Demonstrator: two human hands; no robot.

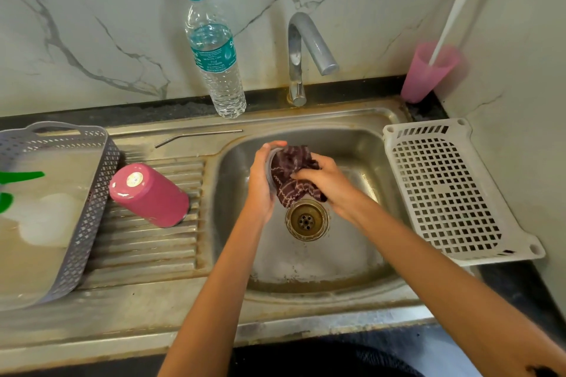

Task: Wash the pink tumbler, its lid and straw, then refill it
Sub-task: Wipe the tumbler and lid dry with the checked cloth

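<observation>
Over the steel sink basin (352, 254), my left hand (260, 180) grips the tumbler's clear lid (270, 162) by its rim. My right hand (324, 177) holds a dark maroon patterned cloth (291, 174) bunched against the lid's face. The pink tumbler (150, 194) stands upside down on the ribbed drainboard to the left, apart from both hands. A metal straw (199, 135) with a bent end lies on the sink's back ledge. A water bottle (214, 52) with a teal cap stands upright behind it.
The tap (303, 49) stands behind the basin, with no water running. A grey perforated basket (61, 208) sits at far left, holding pale items. A white perforated tray (450, 190) lies right of the sink. In the back right corner a pink cup (428, 73) holds a white-handled tool.
</observation>
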